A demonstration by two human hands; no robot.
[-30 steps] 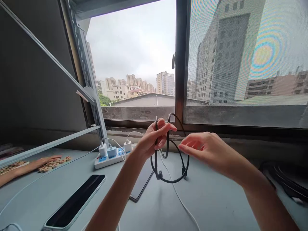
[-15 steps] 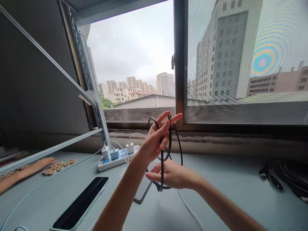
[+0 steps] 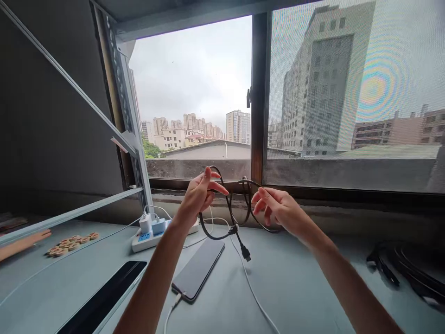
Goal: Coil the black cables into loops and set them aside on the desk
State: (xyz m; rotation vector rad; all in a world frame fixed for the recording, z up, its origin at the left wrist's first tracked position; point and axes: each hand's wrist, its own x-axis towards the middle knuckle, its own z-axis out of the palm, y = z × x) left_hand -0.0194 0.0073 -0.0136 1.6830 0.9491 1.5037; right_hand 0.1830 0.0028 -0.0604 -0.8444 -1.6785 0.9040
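A thin black cable (image 3: 232,229) hangs in loose loops between my two hands, above the table and in front of the window sill. One dark, rectangular plug (image 3: 245,253) dangles from it at the bottom. My left hand (image 3: 199,198) holds the left loop, which passes round its fingers; the thumb points up and two fingers reach toward the right. On the other side, my right hand (image 3: 278,208) pinches the cable between thumb and fingertips. The cable's other end cannot be made out.
Below lies a grey phone (image 3: 200,269) with a white charging cable; a second phone (image 3: 104,297) is nearer left. A power strip (image 3: 149,242) holds chargers. Wooden pieces (image 3: 69,245) lie near another person's hand (image 3: 26,243). Coiled black cables (image 3: 413,264) rest at right.
My hands have moved apart, the left one leftward and the right one up and rightward. The cable's loops have spread between them, and its plug now hangs in view.
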